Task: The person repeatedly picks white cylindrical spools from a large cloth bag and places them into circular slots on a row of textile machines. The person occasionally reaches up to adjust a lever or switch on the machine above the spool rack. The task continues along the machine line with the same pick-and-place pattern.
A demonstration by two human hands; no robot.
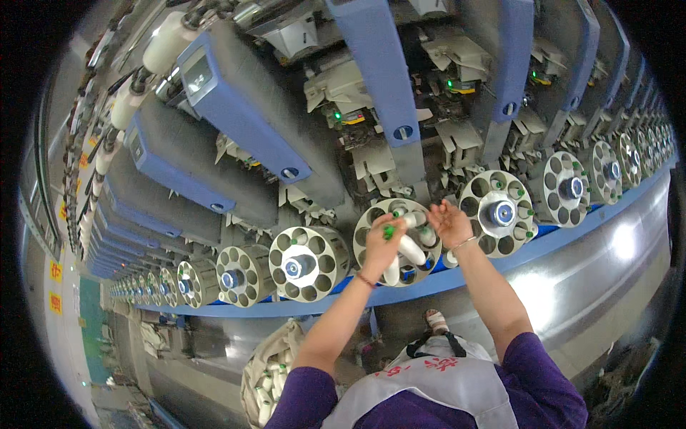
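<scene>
My left hand is closed around white yarn bobbins with green tips, held in front of a round bobbin magazine. The bobbins slant down and to the right from my fingers; how many are in the grip is partly hidden. At the magazine's right edge my right hand is raised, its fingers loosely bent and apart, with nothing visible in them. Between the two hands, another white bobbin lies at the magazine's upper pockets. A neighbouring magazine on the right has several green-tipped bobbins in its pockets.
A long row of winding units with blue housings stretches away on both sides. Below the magazines runs a blue rail. A cloth sack of white bobbins sits by my left elbow. More magazines stand to the left.
</scene>
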